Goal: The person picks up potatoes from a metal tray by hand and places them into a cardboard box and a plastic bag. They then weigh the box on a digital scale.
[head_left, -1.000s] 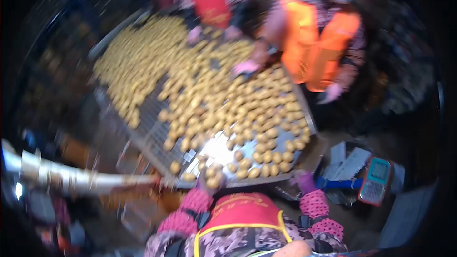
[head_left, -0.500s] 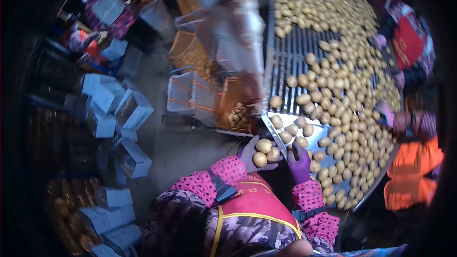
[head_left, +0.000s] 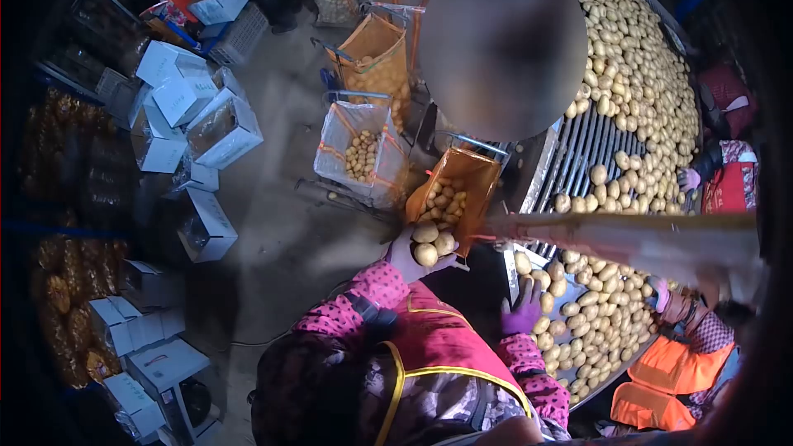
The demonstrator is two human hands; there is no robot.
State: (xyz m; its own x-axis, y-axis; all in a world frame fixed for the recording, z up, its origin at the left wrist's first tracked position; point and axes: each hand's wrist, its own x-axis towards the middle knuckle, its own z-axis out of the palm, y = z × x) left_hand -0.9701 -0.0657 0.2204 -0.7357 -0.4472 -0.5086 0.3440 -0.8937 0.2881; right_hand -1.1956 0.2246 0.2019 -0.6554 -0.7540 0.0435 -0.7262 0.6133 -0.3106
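My left hand (head_left: pixel 405 258), in a purple glove, cups three potatoes (head_left: pixel 425 254) with its fingers curled beneath them. It is at the near rim of an orange mesh bag (head_left: pixel 483 190) that stands open with potatoes inside. My right hand (head_left: pixel 520 312), gloved too, is by the near left edge of the sorting table, next to the loose potatoes (head_left: pixel 582 310). Its thumb and fingers are apart, and I see nothing held in it.
White and orange bags on frames, one a white mesh bag (head_left: pixel 363 153), stand ahead. Cardboard boxes (head_left: pixel 183 99) are piled left. Co-workers' hands (head_left: pixel 688 179) reach in from the right. A blurred pale bar (head_left: pixel 628 235) crosses the slatted table; a blurred round patch hides the area beyond.
My left hand has moved left with its potatoes, from the table corner to the orange bag. My right hand has drawn back and opened at the table edge. The view has shifted.
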